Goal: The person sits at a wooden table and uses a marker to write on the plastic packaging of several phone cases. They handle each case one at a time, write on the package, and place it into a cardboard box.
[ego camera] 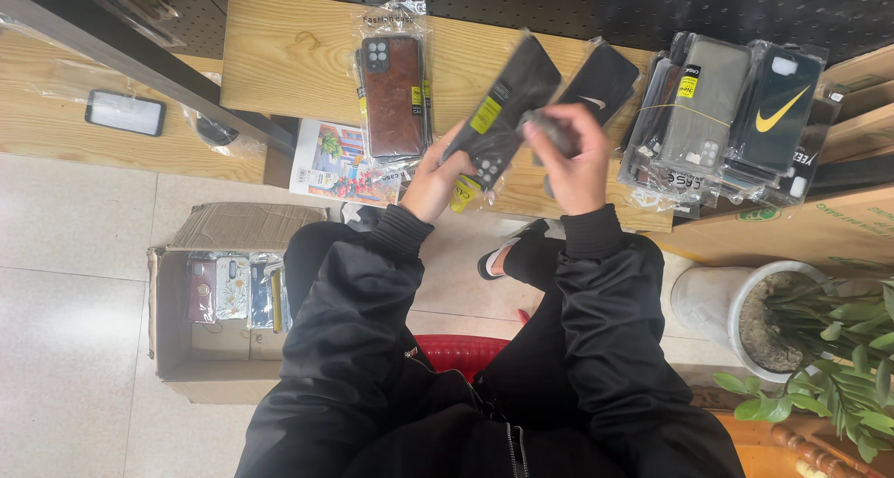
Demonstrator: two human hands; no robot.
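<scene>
- On the far left, a phone [125, 112] lies flat on a lower wooden shelf [56, 129], near its front edge, with some clear wrapping beside it.
- Below it, on the tiled floor [65, 282], an open cardboard box [177, 366] stands; a few packaged cases [233, 290] lean upright along its back wall.
- On the wooden desk [279, 59], a brown case in a clear bag [393, 92] lies near the front edge, and a colourful printed sheet [340, 166] hangs partly over that edge.
- The left hand [436, 182] has its fingers closed on the lower end of a black phone case in a clear bag [498, 115], which it holds tilted in the air above the front edge of the desk.
- This case looks light and fairly stiff, but its plastic bag is probably slippery and crinkles easily; a pinch on the rigid edges of the case seems safer than a grip on the loose film.
- The right hand [575, 157] is curled around a blurred grey piece just beside the case; a second dark packaged case [601, 80] shows behind it, and one cannot tell whether the hand holds this too.
- At the right end of the desk, a stack of packaged cases [722, 124] fans out, bound with a thin band.
- On the floor at the right stands a white pot with a green plant [792, 329].
- The person sits on a red stool [463, 350], so the room is tight around the knees.
</scene>
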